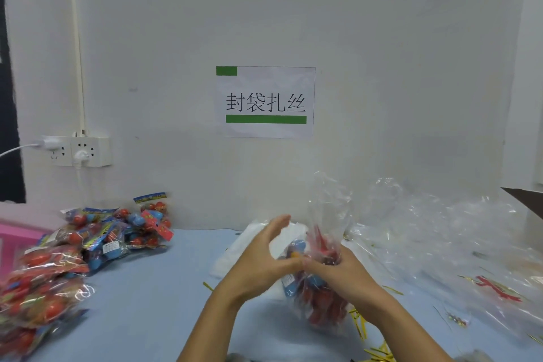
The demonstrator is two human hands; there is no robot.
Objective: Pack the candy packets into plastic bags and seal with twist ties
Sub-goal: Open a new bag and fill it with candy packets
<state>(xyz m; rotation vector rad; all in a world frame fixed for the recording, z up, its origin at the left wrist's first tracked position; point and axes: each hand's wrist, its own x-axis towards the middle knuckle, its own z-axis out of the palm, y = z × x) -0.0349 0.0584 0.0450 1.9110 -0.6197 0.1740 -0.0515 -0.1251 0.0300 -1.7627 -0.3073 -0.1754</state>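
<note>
Head view: bag [318, 297] in right hand [338, 269]

Right hand [338, 269] fingertips hidden behind gathered neck of filled plastic bag [320, 297]; any twist tie there not discernible. Sealed candy bags [38, 297] cut by left edge, blurred. Print on candy packets [117, 232] illegible. Both forearms cut off at bottom edge.

Candy packets [117, 232] are red and blue w/ multicoloured printed headers; the filled bag [320, 288] is clear plastic showing mostly red plus a bit of blue and orange. Table [152, 303] is pale blue, twist ties [379, 354] yellow-gold, loose bags [426, 232] clear, one w/ a red print, poss. lettering but too blurred to read. Wall sign [266, 101] is white w/ black characters and green bars; a pink item [17, 235] sits far left.
</note>
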